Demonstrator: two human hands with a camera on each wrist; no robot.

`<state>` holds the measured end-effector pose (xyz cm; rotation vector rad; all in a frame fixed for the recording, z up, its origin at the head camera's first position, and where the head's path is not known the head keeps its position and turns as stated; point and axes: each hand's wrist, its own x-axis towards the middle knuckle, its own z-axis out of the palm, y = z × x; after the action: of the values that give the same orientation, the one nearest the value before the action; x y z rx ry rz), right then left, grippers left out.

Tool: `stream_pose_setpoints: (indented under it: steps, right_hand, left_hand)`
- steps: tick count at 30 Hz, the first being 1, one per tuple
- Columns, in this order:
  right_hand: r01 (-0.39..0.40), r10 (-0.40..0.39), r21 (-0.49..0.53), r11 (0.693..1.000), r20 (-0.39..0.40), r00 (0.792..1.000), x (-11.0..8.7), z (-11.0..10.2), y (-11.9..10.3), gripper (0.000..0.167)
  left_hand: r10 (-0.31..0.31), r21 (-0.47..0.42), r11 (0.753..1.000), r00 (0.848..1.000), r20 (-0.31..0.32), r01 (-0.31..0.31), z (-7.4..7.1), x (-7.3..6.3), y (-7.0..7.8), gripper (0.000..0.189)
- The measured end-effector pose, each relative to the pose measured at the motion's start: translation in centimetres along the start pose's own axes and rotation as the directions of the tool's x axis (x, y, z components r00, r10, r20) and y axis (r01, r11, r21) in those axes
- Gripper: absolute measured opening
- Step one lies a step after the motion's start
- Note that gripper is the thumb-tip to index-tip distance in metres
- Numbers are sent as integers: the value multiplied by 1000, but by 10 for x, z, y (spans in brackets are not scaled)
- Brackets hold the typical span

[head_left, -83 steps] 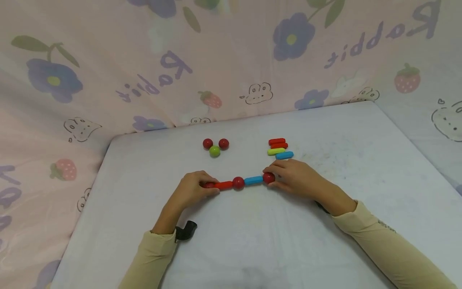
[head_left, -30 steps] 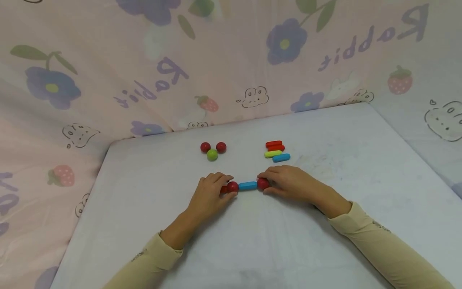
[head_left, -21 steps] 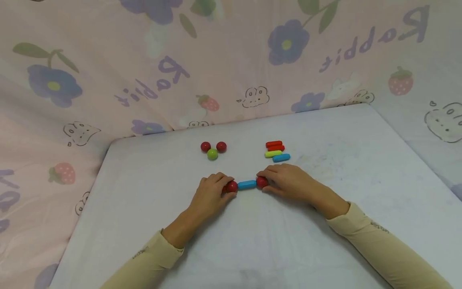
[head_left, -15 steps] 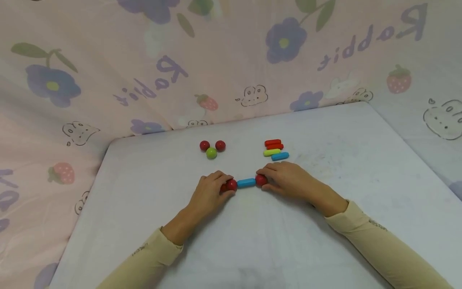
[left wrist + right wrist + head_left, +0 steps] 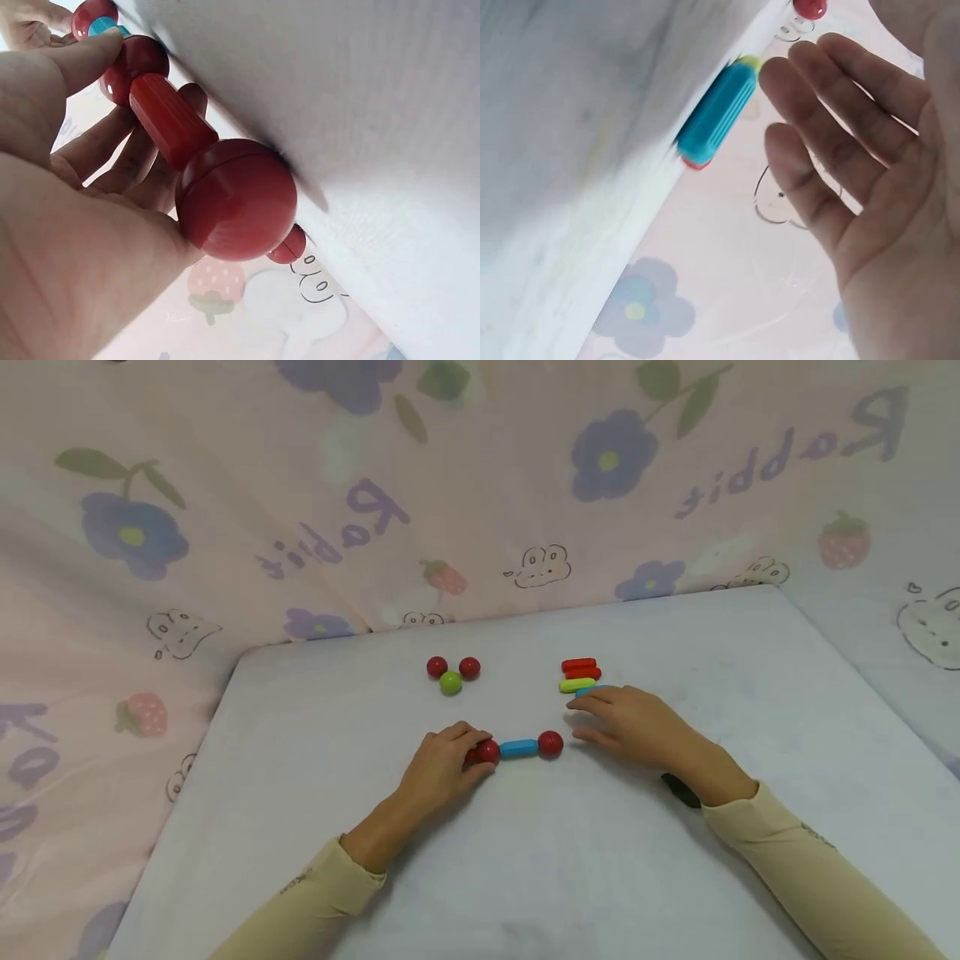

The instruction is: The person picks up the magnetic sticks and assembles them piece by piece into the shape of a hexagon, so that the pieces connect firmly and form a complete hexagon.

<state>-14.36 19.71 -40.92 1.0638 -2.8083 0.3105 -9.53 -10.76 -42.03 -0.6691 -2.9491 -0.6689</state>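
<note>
A chain of red balls and plastic rods lies on the table. My left hand [image 5: 442, 768] pinches its middle red ball [image 5: 488, 752] between thumb and fingers. Beyond that ball run a blue rod [image 5: 518, 749] and a right-end red ball [image 5: 551, 744], which nothing holds. In the left wrist view, a red rod [image 5: 172, 120] joins the middle ball to another red ball [image 5: 236, 199] under my palm; the head view mostly hides these. My right hand [image 5: 637, 727] is spread and holds nothing, partly covering a loose blue rod [image 5: 596, 690]. In the right wrist view that blue rod lies just off my fingertips.
Behind the chain sit two loose red balls [image 5: 470, 668] and a green ball [image 5: 451, 683]. Two red rods [image 5: 579, 665] and a yellow-green rod [image 5: 577, 685] lie beside the loose blue rod. A patterned curtain [image 5: 480, 510] borders the white table's [image 5: 480, 877] back edge.
My left hand shifted from the chain's left end to its middle ball. More recently, my right hand let go of the right-end ball and moved right, toward the loose blue rod.
</note>
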Motion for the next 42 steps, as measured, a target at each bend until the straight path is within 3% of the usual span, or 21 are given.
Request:
stream_pose_setpoints:
  steps: [10,16,22,34,42]
  right_hand:
    - [-19,17,-30,999,-57,998,6,-5,19,37]
    - [-32,28,-46,998,-81,996,5,-5,25,39]
    - [-55,53,-52,997,-48,997,5,0,33,39]
    - [-134,130,76,988,60,990,3,4,36,33]
    - [-139,131,89,986,87,988,3,1,32,31]
  left_hand:
    - [11,74,997,1000,26,-13,-6,-2,-1,40]
    - [55,118,992,998,-7,-54,-4,-5,0,39]
    - [44,116,992,999,-15,-42,-4,-3,0,39]
    - [-8,104,995,1000,-21,10,-4,-2,-2,40]
    - [-20,114,993,1000,-9,21,-4,0,-3,42]
